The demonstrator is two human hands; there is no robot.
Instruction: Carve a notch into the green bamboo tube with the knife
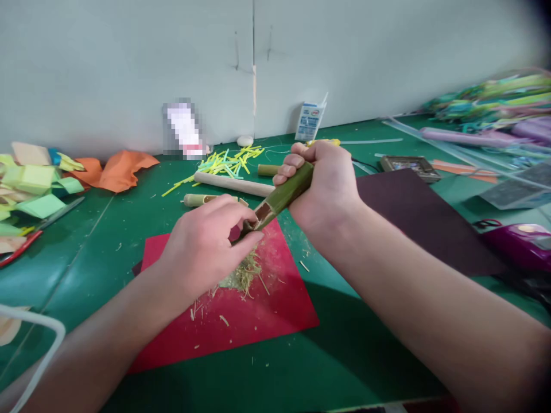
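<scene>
My right hand (pixel 327 178) is wrapped round a green bamboo tube (pixel 286 195), which slants down to the left. A notch is cut into the tube's side, and its lower end lies between the thumb and fingers of my left hand (pixel 210 244). A yellow tool handle (pixel 325 142) shows behind my right hand; whether that hand touches it I cannot tell. Below lies a red sheet (pixel 275 304) with a small heap of bamboo shavings (pixel 247 272) and loose splinters on it.
Behind my hands lie a wooden rod (pixel 232 183), a cut bamboo piece (pixel 200 199) and yellow-green strips (pixel 228 163). A drink carton (pixel 309 120) stands by the wall. At right are a dark sheet (pixel 417 223) and a purple device (pixel 520 244); at left, red-handled scissors (pixel 21 249) and orange paper (pixel 124 171).
</scene>
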